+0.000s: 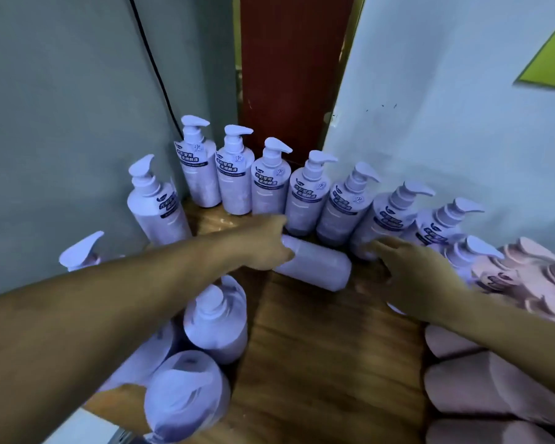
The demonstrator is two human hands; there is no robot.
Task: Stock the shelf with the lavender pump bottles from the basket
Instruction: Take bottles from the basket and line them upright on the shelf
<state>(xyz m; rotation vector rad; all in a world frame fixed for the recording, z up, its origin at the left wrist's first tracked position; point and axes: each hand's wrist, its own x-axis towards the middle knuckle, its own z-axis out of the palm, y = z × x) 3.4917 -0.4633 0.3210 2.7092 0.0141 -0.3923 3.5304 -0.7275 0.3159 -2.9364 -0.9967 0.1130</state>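
Grey-blue walls meet at a red-brown post in the far corner, and a wooden shelf (318, 347) runs out below them. Along its far edge stands a row of lavender pump bottles (269, 184), upright, labels facing us, curving from far left round to the right. Pink bottles (510, 373) are piled up at the near right, and more lavender bottles (212, 318) cluster near left under the forearm. Centre stage is the lying bottle (318, 267), flat on its side just in front of the row, with the left hand (263, 245) wrapped round its top end. The right hand (410, 280) is released, fingers stretched, tips at the foot of a standing bottle in the row.
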